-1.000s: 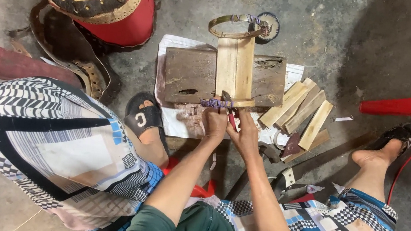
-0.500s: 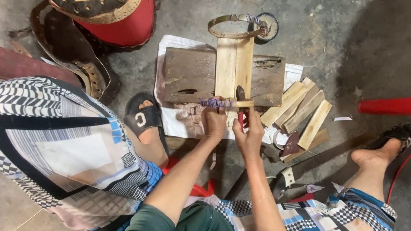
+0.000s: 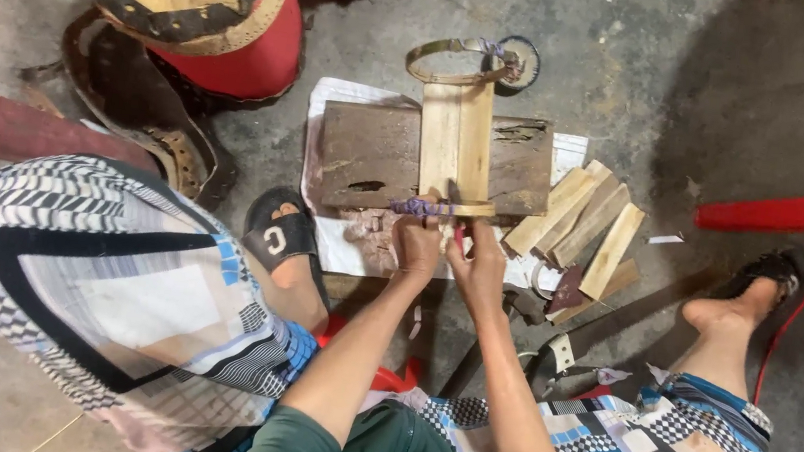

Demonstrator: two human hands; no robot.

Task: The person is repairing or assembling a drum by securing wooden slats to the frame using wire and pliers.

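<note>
A bundle of pale wooden slats lies on a dark worn board on the floor. A thin hoop circles its far end. A band with a purple wrap crosses its near end. My left hand pinches the near end of the slats at that band. Right beside it, my right hand grips a thin red-tipped tool that points up at the band.
Several loose slats lie fanned out right of the board, on white paper. A red drum and a leather ring are at far left. A red pole is on the right. My sandalled foot and bare foot flank the work.
Both hands stay at the near end of the slats. The tool in my right hand stood higher against the band before and now sits lower between the hands.
</note>
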